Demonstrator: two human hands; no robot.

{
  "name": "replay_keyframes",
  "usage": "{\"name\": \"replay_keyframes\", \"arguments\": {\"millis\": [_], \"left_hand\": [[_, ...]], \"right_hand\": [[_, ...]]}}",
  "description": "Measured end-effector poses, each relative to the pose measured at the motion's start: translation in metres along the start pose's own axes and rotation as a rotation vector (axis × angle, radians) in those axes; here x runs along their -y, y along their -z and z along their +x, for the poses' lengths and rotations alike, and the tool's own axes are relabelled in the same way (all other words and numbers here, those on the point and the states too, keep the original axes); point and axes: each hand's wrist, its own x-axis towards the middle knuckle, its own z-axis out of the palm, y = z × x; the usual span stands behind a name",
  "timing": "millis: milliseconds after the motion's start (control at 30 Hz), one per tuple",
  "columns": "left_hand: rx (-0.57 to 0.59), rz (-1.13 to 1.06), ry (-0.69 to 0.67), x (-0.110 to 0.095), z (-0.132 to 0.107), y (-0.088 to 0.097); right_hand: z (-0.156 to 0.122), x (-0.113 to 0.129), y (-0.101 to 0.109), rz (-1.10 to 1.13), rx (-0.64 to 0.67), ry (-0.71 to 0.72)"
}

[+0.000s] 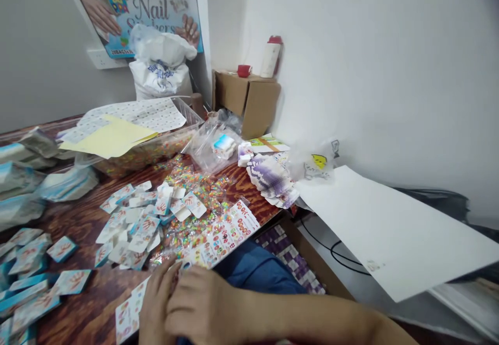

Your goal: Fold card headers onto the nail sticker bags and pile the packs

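Observation:
My left hand (158, 303) and my right hand (205, 303) meet at the front edge of the table, over a long printed sticker sheet (222, 238). The right hand's curled fingers press up against the left hand. Both hands look closed, but whatever lies between the fingers is hidden. The sheet, with rows of small colourful pictures, shows on either side of them. Just beyond lies a loose heap of small blue-and-white boxes (144, 230) printed with hands. Clear packets of tiny colourful pieces (198, 184) spread behind and beside that heap.
More small boxes (31, 293) cover the left side. A clear tray (171, 142) bears yellow sheets (113, 134). Folded purple-white cards (271, 176) lie near the wall. An open carton (339, 277) of purple-white packs stands below, beside a large white board (393, 225).

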Motion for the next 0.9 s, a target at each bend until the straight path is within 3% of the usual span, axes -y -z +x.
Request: {"name": "replay_keyframes", "arguments": {"millis": [100,167,233,333,433,667,900], "left_hand": [[0.002,0.093,-0.059,-0.008,-0.006,0.002],[0.011,0.157,-0.083,-0.012,-0.008,0.003],[0.042,0.197,-0.084,-0.014,-0.01,0.003],[0.086,0.204,-0.048,-0.015,-0.013,0.002],[0.107,0.175,-0.019,-0.016,-0.014,0.004],[0.148,0.147,0.011,-0.022,-0.008,0.012],[0.167,0.144,0.09,-0.021,-0.002,0.013]], "right_hand": [[-0.053,-0.008,0.032,0.068,-0.155,-0.211],[-0.089,-0.009,0.039,0.097,-0.178,-0.361],[-0.119,-0.006,0.035,0.102,-0.127,-0.51],[-0.144,-0.002,0.021,0.14,0.003,-0.605],[-0.139,-0.003,0.009,0.151,0.07,-0.579],[-0.082,-0.026,-0.004,0.103,-0.006,-0.436],[-0.047,-0.053,-0.003,-0.175,0.072,-0.563]]}}
